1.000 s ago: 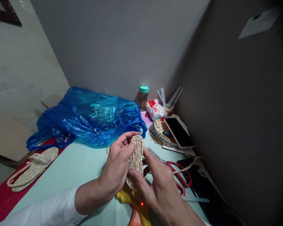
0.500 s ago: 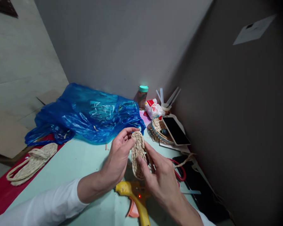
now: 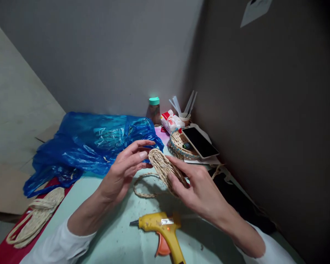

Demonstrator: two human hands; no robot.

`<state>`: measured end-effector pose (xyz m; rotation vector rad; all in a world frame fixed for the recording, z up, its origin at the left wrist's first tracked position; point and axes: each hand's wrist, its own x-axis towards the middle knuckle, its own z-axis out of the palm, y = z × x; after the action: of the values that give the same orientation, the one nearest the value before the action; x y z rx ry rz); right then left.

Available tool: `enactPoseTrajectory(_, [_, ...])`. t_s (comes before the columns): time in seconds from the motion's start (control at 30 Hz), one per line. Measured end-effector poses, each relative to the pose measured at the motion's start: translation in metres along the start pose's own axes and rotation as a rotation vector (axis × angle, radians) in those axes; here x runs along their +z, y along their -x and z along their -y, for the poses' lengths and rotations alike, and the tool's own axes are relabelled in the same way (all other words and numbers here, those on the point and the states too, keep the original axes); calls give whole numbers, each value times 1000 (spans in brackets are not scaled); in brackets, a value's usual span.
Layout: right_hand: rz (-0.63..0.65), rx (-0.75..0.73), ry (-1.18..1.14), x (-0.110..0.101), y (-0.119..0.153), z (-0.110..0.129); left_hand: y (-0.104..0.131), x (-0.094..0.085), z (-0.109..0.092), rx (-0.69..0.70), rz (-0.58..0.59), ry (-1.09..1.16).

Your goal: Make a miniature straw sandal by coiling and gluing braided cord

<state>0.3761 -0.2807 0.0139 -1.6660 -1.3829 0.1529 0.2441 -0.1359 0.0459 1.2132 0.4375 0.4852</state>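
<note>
An oval coil of braided straw is tilted in the middle of the view, pinched between thumb and fingers of my right hand. My left hand is beside its upper left end, fingers apart and curved, holding nothing. A loop of loose braid hangs or lies below the coil, over the pale green table. Nearer to me lies a yellow glue gun with an orange trigger and a lit red light, its nozzle pointing left.
A blue plastic bag covers the back left. Another braided piece lies on red cloth at the left. At the back right are a jar, a tissue pack, a cup of glue sticks, and a basket with a tablet.
My left hand has let go of the coil and opened to its left. The coil has tilted in my right hand, and a loop of braid now shows. The view has shifted.
</note>
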Motion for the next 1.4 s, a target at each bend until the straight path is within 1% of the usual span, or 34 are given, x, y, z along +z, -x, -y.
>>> enactPoseTrajectory(0.03, [20,14,5,-1,-1,-1,-1,-3,-1,25,-3,-35])
enactPoseTrajectory(0.1, [76,56,2,-5,-3,-4,-6,-10,-2,130,-50,-155])
enactPoseTrajectory(0.23, [204,140,-64,-15,-5,-10,-17,-28,-1,417,-242,-445])
enactPoseTrajectory(0.3, [274,162,-132,-20,-6,-12,-20,-34,-1,464,-284,-520])
enactPoseTrajectory(0.4, [362,176,-246,-24,-8,-14,-22,-38,-1,466,-270,-596])
enactPoseTrajectory(0.5, [410,177,-285,-26,-8,-15,-23,-37,1,454,-213,-608])
enactPoseTrajectory(0.63, [416,186,-281,-26,-6,-15,-23,-36,6,376,-105,-463])
enactPoseTrajectory(0.77, [407,186,-301,-27,-6,-14,-24,-34,13,339,-130,-388])
enactPoseTrajectory(0.87, [414,157,-327,-29,-6,-14,-25,-34,15,393,-183,-454])
enactPoseTrajectory(0.93, [420,152,-337,-31,-6,-14,-25,-34,13,449,-185,-545])
enactPoseTrajectory(1.0, [420,160,-333,-32,-4,-13,-25,-33,10,463,-122,-613])
enactPoseTrajectory(1.07, [418,154,-322,-32,-4,-11,-24,-31,7,453,-54,-636])
enactPoseTrajectory(1.17, [392,105,-269,-32,-4,-7,-21,-29,3,402,1,-617])
enactPoseTrajectory(1.3, [356,66,-198,-33,-3,-2,-17,-27,-1,222,109,-510])
enactPoseTrajectory(1.33, [349,61,-199,-33,-2,-1,-15,-27,-2,197,122,-505])
enactPoseTrajectory(1.4, [344,51,-209,-34,0,1,-10,-26,-4,192,124,-546])
